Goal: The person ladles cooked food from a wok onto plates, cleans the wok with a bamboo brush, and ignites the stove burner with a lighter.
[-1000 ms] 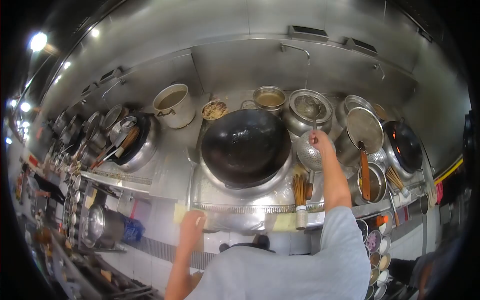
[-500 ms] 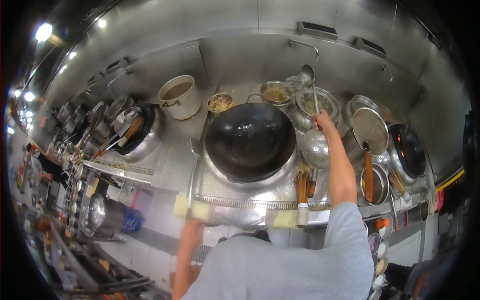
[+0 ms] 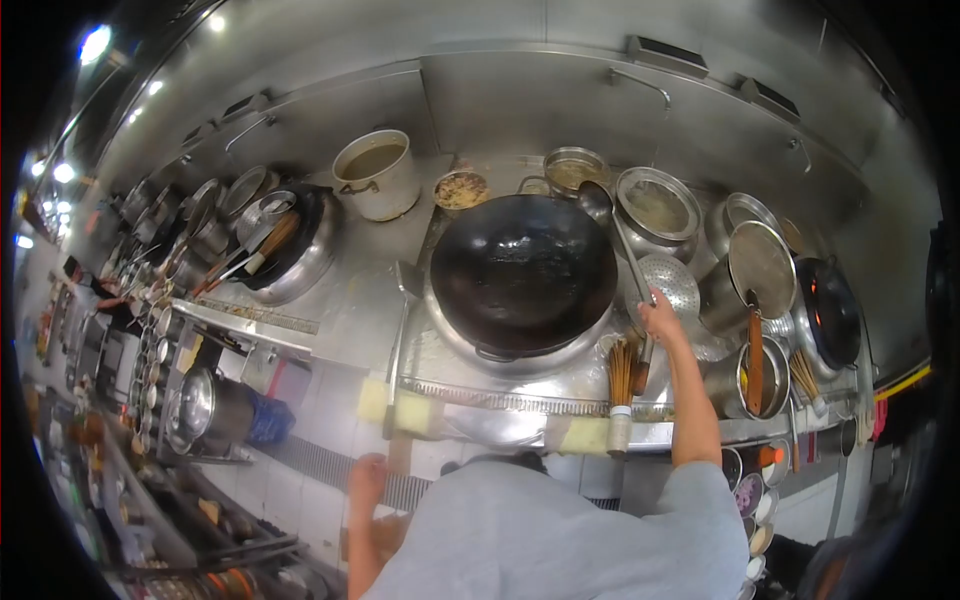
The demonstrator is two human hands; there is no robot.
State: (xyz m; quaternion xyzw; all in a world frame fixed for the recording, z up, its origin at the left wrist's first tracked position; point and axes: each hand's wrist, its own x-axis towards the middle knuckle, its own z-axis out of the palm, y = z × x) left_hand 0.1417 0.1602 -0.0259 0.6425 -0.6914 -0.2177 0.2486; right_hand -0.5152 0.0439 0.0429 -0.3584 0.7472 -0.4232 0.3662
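My right hand [image 3: 660, 316] is wrapped around the long handle of a metal ladle [image 3: 594, 203]. The ladle's bowl hangs at the upper right rim of a black wok [image 3: 525, 285], whose inside looks wet and shiny. My left hand [image 3: 368, 482] is low in front of the stove edge with its fingers curled and nothing visible in them. Just above it, apart from the hand, a long-handled wok turner [image 3: 407, 282] lies across a yellow cloth [image 3: 410, 412]. Beneath my right forearm are a perforated skimmer [image 3: 668, 285] and a bamboo brush [image 3: 620, 385].
Behind the wok stand a tall pot [image 3: 376, 175], a bowl of browned bits [image 3: 461, 190], a strainer pot [image 3: 576, 168] and a pot of liquid [image 3: 657, 208]. At right are a mesh strainer [image 3: 762, 265] and a second wok [image 3: 830, 310]. A tap [image 3: 640, 85] juts from the wall.
My right hand has brought the ladle down and left, from above the back pot to the wok's rim. My left hand has dropped away from the turner's handle. The view has shifted slightly.
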